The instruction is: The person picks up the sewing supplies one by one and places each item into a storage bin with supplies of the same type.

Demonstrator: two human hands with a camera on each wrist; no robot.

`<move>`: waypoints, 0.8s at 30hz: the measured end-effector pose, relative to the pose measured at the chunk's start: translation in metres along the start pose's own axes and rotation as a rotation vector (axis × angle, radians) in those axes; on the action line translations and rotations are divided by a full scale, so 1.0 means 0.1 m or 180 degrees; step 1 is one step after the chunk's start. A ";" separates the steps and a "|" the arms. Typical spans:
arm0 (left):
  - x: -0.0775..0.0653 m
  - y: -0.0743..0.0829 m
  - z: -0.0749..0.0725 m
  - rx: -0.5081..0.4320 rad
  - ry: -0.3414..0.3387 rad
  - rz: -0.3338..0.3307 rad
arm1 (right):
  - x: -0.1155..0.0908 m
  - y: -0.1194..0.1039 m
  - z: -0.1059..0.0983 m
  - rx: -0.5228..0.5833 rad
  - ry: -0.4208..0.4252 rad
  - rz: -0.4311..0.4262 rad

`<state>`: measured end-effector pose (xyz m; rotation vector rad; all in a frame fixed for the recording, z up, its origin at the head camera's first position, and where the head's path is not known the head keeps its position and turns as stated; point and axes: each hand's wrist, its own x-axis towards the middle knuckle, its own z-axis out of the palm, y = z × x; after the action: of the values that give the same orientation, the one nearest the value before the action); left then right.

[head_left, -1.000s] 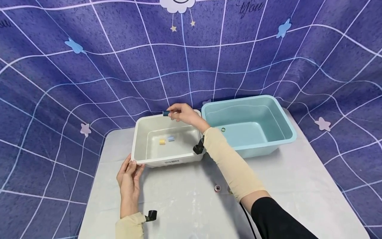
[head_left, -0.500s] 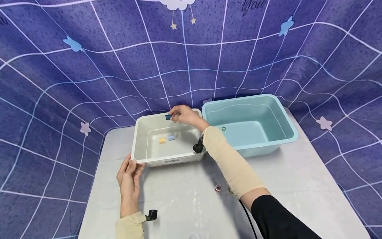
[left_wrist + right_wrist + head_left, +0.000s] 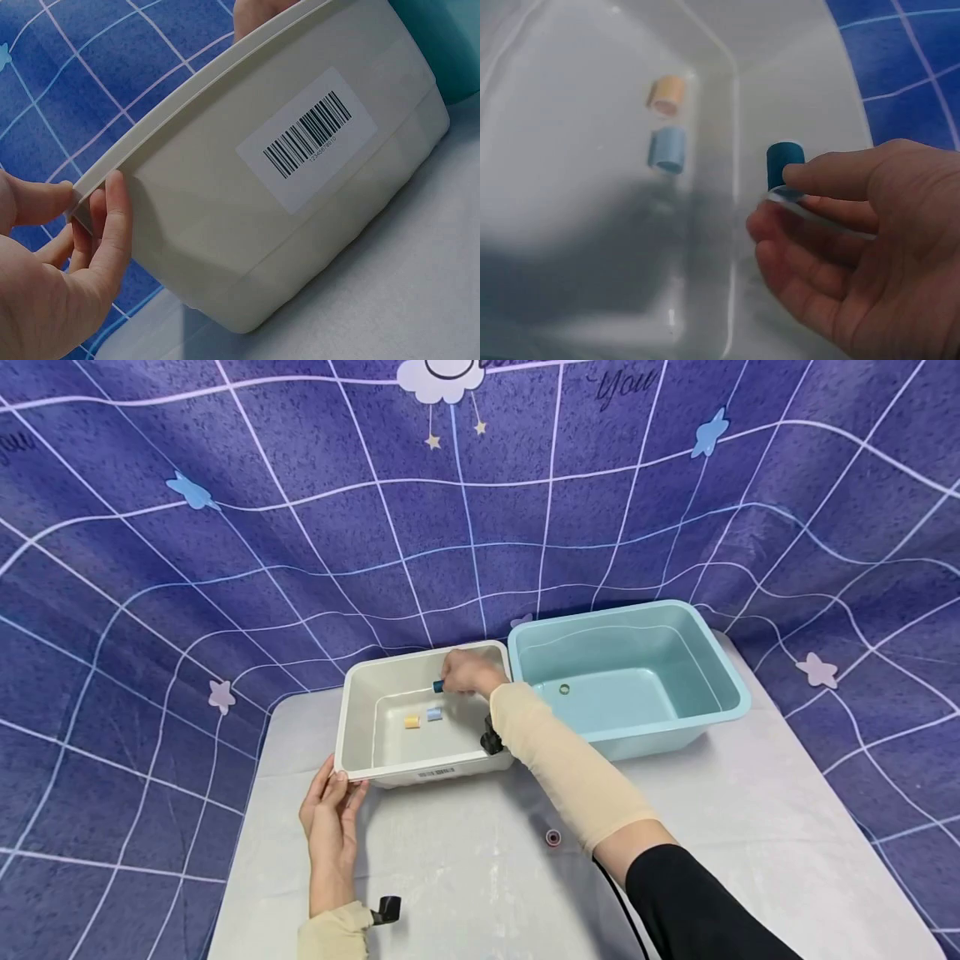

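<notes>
My right hand (image 3: 468, 672) reaches down inside the white plastic bin (image 3: 347, 710), pinching a dark teal thread spool (image 3: 784, 166) between thumb and fingers. In the right wrist view the spool stands nearly upright at the fingertips, close to the bin's side wall. On the bin floor lie a yellow thread spool (image 3: 412, 722) and a light blue thread spool (image 3: 434, 714), side by side with a small gap. My left hand (image 3: 332, 827) grips the bin's near left corner, thumb over the rim (image 3: 112, 166) and fingers under it.
Right beside the white bin stands a light blue-green bin (image 3: 667, 727) with a small green ring-like thing (image 3: 564, 689) in it. A small reddish spool (image 3: 552, 837) stands on the white-covered table (image 3: 450, 877) near my right forearm. A purple patterned curtain (image 3: 300, 527) hangs behind.
My right hand has carried the teal spool from over the far rim down into the white bin. The left hand stays at the bin's corner.
</notes>
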<state>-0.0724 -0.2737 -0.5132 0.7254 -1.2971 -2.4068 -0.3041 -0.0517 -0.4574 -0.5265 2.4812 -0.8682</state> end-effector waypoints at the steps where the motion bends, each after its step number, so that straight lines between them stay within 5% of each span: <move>1: 0.00 0.00 0.00 0.0007 0.0000 0.0009 | 0.02 0.00 0.02 -0.0076 -0.0007 0.0058; 12: 0.01 0.04 -0.02 -0.0044 0.0021 0.0036 | 0.15 -0.02 0.17 -0.0288 -0.0162 0.0698; 24: -0.02 0.02 -0.02 -0.0027 0.0013 0.0005 | 0.22 0.09 0.29 -0.0657 -0.0333 0.0637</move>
<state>-0.0692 -0.2747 -0.5121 0.7262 -1.2845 -2.4069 -0.3089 -0.0699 -0.4905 -0.3718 2.4883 -0.4983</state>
